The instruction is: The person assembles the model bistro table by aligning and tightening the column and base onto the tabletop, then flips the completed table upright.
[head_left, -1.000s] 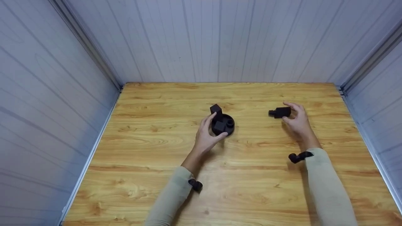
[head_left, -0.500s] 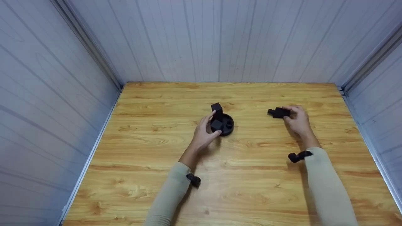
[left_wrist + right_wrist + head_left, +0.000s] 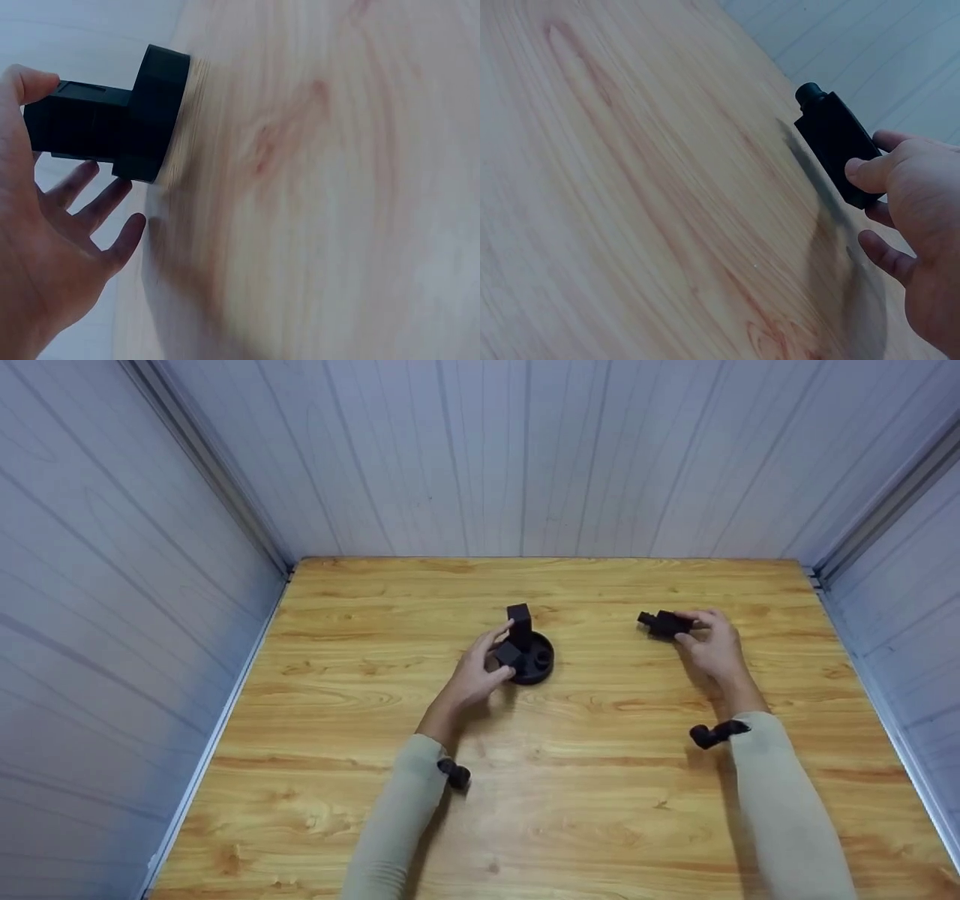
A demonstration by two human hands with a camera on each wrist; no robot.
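the left hand [image 3: 471, 669] has slid a bit to the left, and the short black square block, maybe plastic, [image 3: 509, 654] has turned too. its fingers curl part-way round that block, at the round black tray [image 3: 550, 661], beside a tall black square block [image 3: 519, 619]. the right hand [image 3: 718, 651] pinches a black box-shaped piece with a round neck [image 3: 670, 625] over the yellow wood-look table [image 3: 585, 810]; its neck has swung. i think each hand is turning its own piece.

Black bottle [image 3: 666, 623] sideways; upright blocks [image 3: 519, 616] on round base [image 3: 547, 669].
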